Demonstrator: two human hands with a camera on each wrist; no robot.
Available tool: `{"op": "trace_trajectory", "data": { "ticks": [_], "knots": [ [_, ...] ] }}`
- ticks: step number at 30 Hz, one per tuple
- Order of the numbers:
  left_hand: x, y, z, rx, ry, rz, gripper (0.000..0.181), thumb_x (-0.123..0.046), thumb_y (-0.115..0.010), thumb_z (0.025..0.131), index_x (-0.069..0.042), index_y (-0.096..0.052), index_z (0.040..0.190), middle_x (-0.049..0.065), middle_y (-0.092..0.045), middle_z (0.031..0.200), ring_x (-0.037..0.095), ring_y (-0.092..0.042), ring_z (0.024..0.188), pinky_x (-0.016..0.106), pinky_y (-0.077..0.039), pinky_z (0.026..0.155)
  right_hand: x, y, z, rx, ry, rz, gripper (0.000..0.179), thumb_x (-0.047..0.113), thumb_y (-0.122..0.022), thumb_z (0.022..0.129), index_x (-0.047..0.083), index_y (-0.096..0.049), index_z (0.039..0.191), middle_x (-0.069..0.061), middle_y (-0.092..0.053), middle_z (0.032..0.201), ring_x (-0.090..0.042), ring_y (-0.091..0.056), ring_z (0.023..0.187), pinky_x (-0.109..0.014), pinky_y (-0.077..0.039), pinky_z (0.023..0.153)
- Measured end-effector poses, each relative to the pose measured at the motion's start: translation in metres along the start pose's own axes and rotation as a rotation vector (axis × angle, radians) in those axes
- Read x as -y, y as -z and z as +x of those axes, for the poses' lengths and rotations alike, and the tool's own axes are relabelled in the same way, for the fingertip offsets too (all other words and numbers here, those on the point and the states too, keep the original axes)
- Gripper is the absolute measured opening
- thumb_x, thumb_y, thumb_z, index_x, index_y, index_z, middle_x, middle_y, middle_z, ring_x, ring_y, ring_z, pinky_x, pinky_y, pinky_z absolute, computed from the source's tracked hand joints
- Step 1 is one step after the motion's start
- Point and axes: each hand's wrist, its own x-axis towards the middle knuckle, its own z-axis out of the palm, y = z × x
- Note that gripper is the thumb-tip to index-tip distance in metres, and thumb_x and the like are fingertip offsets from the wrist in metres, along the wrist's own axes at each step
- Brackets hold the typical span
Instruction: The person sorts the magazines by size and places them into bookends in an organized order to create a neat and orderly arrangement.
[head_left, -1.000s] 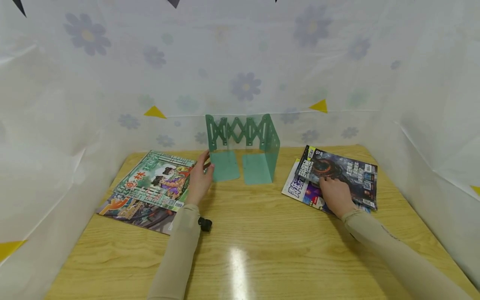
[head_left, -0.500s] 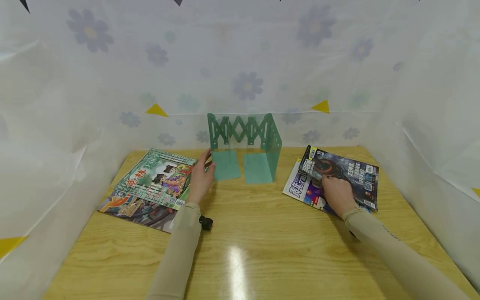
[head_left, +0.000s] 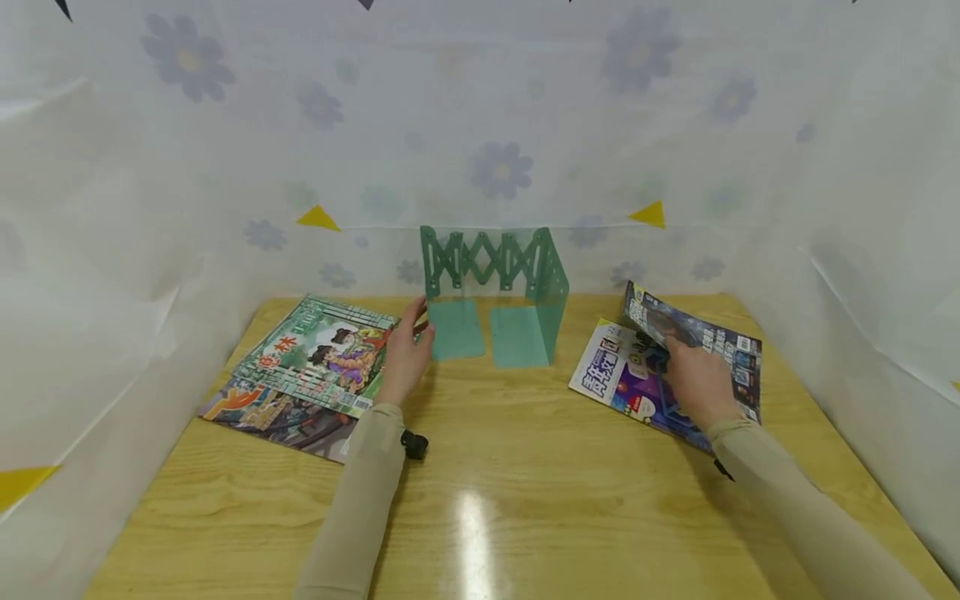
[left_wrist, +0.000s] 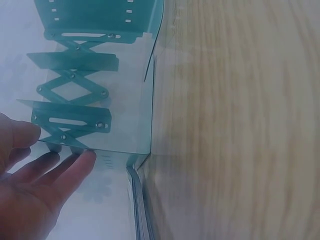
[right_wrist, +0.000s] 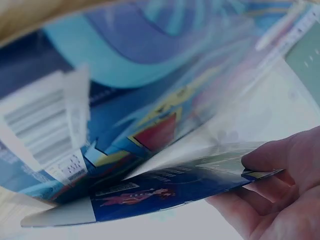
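A green expandable bookend [head_left: 480, 257] with a crisscross lattice stands at the table's back. My left hand [head_left: 407, 357] is at its left side panel, fingers fairly straight; the fingertips [left_wrist: 86, 159] rest against the panel's outer face in the left wrist view. My right hand [head_left: 701, 383] pinches the edge of a dark magazine [head_left: 731, 358], thumb on top and fingers beneath. The left side of this magazine is lifted and bent up, while its right part lies lower. Under it lies a purple and white magazine [head_left: 633, 392], partly hidden.
Left of the bookend lies a green illustrated magazine [head_left: 311, 354], overlapping a darker magazine [head_left: 281, 421] with orange lettering. The wooden table [head_left: 517, 500] is enclosed by white flowered sheeting [head_left: 420, 108] behind and on both sides.
My right hand has moved slightly right and raised the dark magazine's left side, exposing more of the purple magazine below. The left hand stays at the bookend; the whole view has shifted a little.
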Motion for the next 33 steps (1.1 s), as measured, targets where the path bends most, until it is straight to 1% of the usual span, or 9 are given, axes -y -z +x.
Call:
{"op": "trace_trajectory", "data": {
  "ticks": [6, 10, 13, 21, 23, 26, 30, 32, 33],
  "knots": [
    [0.0, -0.004, 0.0, 0.003, 0.001, -0.026, 0.053, -0.014, -0.049, 0.105, -0.021, -0.032, 0.155, 0.013, -0.041, 0.151, 0.031, -0.05, 0.129, 0.045, -0.051, 0.096, -0.001, 0.017, -0.007, -0.076, -0.054, 0.069, 0.036, -0.005, -0.051, 0.094, -0.012, -0.057, 0.129, -0.002, -0.029, 0.041, -0.014, -0.02, 0.036, -0.028, -0.017, 0.037],
    [0.001, -0.004, 0.0, -0.006, -0.002, -0.017, 0.053, -0.014, -0.049, 0.105, -0.022, -0.032, 0.155, 0.011, -0.041, 0.151, 0.029, -0.05, 0.129, 0.045, -0.051, 0.095, -0.001, 0.028, -0.006, -0.117, -0.083, 0.098, 0.035, -0.002, -0.051, 0.096, -0.011, -0.057, 0.129, -0.003, -0.034, 0.041, -0.017, -0.025, 0.034, -0.031, -0.02, 0.034],
    [0.001, -0.003, 0.0, -0.007, -0.005, -0.012, 0.053, -0.016, -0.049, 0.105, -0.022, -0.032, 0.155, 0.01, -0.041, 0.152, 0.029, -0.05, 0.129, 0.045, -0.052, 0.094, -0.003, 0.034, -0.002, -0.174, -0.093, 0.103, 0.033, -0.001, -0.053, 0.095, -0.01, -0.059, 0.126, -0.005, -0.038, 0.043, -0.019, -0.029, 0.033, -0.033, -0.021, 0.034],
    [0.0, -0.002, 0.001, -0.006, -0.017, -0.018, 0.053, -0.014, -0.049, 0.105, -0.023, -0.032, 0.155, 0.01, -0.042, 0.151, 0.031, -0.05, 0.129, 0.046, -0.051, 0.095, -0.005, 0.054, 0.003, -0.341, -0.164, 0.186, 0.036, -0.001, -0.049, 0.096, -0.01, -0.058, 0.13, -0.016, -0.047, 0.047, -0.018, -0.024, 0.033, -0.032, -0.017, 0.035],
    [0.0, -0.002, 0.001, -0.008, -0.015, -0.018, 0.053, -0.012, -0.049, 0.105, -0.021, -0.032, 0.155, 0.009, -0.042, 0.151, 0.031, -0.05, 0.129, 0.046, -0.051, 0.095, -0.004, 0.059, 0.004, -0.385, -0.165, 0.21, 0.035, -0.001, -0.05, 0.096, -0.011, -0.059, 0.128, -0.022, -0.051, 0.05, -0.021, -0.028, 0.031, -0.033, -0.019, 0.034],
    [0.001, -0.002, 0.0, -0.012, -0.014, -0.016, 0.053, -0.012, -0.049, 0.105, -0.019, -0.032, 0.155, 0.009, -0.042, 0.151, 0.031, -0.05, 0.129, 0.046, -0.052, 0.094, -0.001, 0.061, 0.005, -0.454, -0.175, 0.26, 0.03, -0.001, -0.053, 0.095, -0.009, -0.065, 0.121, -0.031, -0.059, 0.062, -0.037, -0.043, 0.036, -0.047, -0.03, 0.034],
    [0.001, -0.001, 0.0, -0.012, -0.009, -0.014, 0.053, -0.013, -0.049, 0.105, -0.02, -0.032, 0.155, 0.009, -0.041, 0.151, 0.031, -0.05, 0.129, 0.046, -0.052, 0.094, 0.003, 0.057, 0.006, -0.508, -0.224, 0.305, 0.023, 0.001, -0.056, 0.093, -0.004, -0.069, 0.111, -0.033, -0.065, 0.079, -0.051, -0.058, 0.058, -0.061, -0.041, 0.05],
    [0.001, -0.001, 0.0, -0.014, -0.001, -0.01, 0.053, -0.014, -0.049, 0.105, -0.021, -0.032, 0.155, 0.008, -0.041, 0.151, 0.031, -0.05, 0.129, 0.045, -0.052, 0.094, 0.004, 0.054, 0.006, -0.52, -0.256, 0.322, 0.02, 0.002, -0.057, 0.093, -0.003, -0.07, 0.107, -0.03, -0.067, 0.08, -0.046, -0.059, 0.058, -0.052, -0.042, 0.048],
    [0.002, -0.001, 0.0, -0.014, 0.002, -0.008, 0.053, -0.015, -0.049, 0.105, -0.021, -0.032, 0.155, 0.008, -0.041, 0.151, 0.031, -0.05, 0.128, 0.045, -0.052, 0.094, 0.005, 0.053, 0.005, -0.524, -0.272, 0.332, 0.017, 0.004, -0.057, 0.094, -0.002, -0.071, 0.103, -0.027, -0.068, 0.077, -0.039, -0.06, 0.054, -0.045, -0.043, 0.046]
  ]
}}
